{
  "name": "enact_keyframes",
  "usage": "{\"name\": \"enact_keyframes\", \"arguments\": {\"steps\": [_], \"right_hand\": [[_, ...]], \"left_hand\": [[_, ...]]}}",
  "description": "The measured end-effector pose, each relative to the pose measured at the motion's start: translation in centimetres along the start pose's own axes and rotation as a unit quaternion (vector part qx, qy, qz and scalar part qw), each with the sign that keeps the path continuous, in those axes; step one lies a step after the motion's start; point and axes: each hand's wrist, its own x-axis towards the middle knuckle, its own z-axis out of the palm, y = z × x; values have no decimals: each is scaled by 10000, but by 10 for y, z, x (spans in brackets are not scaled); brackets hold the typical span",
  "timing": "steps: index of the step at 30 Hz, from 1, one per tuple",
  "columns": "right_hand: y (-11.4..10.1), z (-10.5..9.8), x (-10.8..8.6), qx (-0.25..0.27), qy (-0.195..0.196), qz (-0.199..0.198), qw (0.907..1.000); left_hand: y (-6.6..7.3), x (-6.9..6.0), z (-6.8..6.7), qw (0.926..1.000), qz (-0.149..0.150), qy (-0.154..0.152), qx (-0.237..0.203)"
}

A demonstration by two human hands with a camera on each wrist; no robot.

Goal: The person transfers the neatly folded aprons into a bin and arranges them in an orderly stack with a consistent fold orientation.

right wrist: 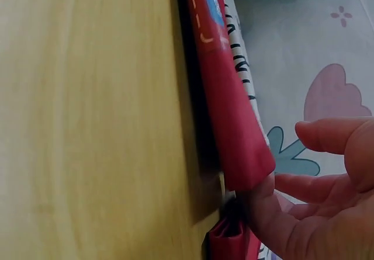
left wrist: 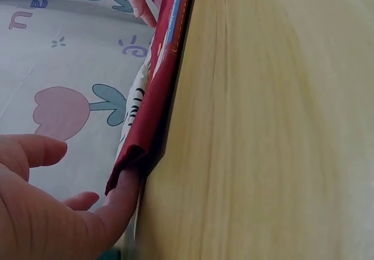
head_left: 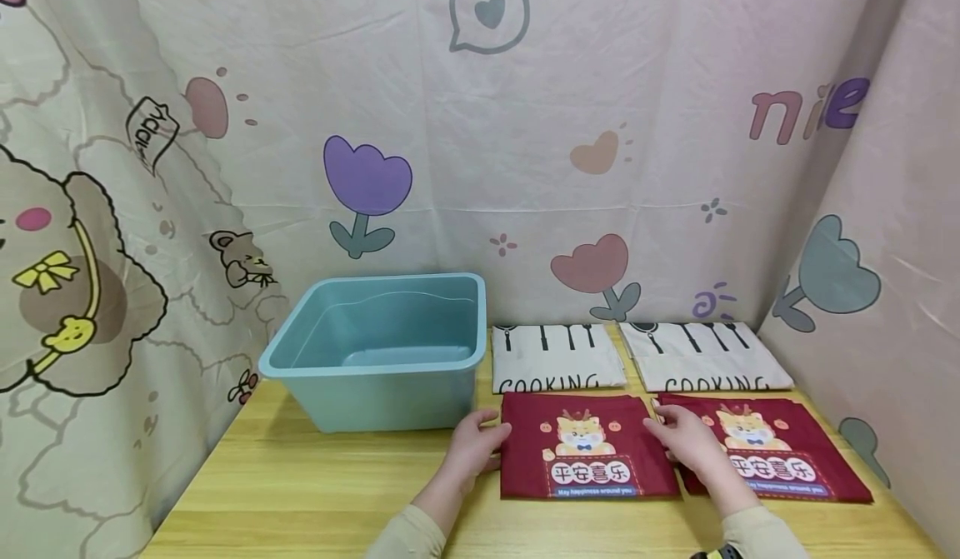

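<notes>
A folded red cloth [head_left: 588, 442] with a cartoon dog and white lettering lies flat at the table's front middle. At its left edge is my left hand [head_left: 476, 446]; in the left wrist view one finger [left wrist: 124, 193] is tucked under the edge, with the thumb raised apart from the fabric. My right hand [head_left: 690, 438] touches the opposite edge, a finger beneath the cloth's corner [right wrist: 248, 169] and the thumb lifted away in the right wrist view. A second folded red cloth [head_left: 813, 446] with the same print lies to the right, partly behind the right hand.
Two folded white cloths printed COOKING, the left one [head_left: 555, 361] and the right one [head_left: 701, 357], lie behind the red ones. A blue-green plastic tub [head_left: 375, 396] stands at the back left of the wooden table [head_left: 300, 492]. Printed curtains [head_left: 480, 126] hang behind and at both sides.
</notes>
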Motion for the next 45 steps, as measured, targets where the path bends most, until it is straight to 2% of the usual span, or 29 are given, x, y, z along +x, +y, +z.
{"name": "enact_keyframes", "arguments": {"steps": [5, 8, 19, 26, 33, 39, 45], "right_hand": [[0, 0, 3, 572, -177, 228, 9979], [2, 2, 4, 729, -241, 276, 9967], [7, 7, 5, 574, -85, -37, 9983], [5, 6, 4, 938, 26, 11, 9956], [0, -6, -2, 1490, -98, 124, 9887], [-2, -19, -2, 1928, -206, -78, 9810], [-4, -37, -5, 2090, -150, -36, 9778]], "left_hand": [[-2, 0, -2, 10000, 63, -14, 7], [-4, 1, -3, 9999, 122, -23, -25], [-11, 9, 0, 9996, 257, -89, 101], [-10, 12, 3, 9995, 269, 141, 130], [2, 9, 3, 9992, 325, 207, -89], [20, 5, 2, 9979, 623, 110, -163], [35, 1, 7, 9964, 810, 34, -261]]}}
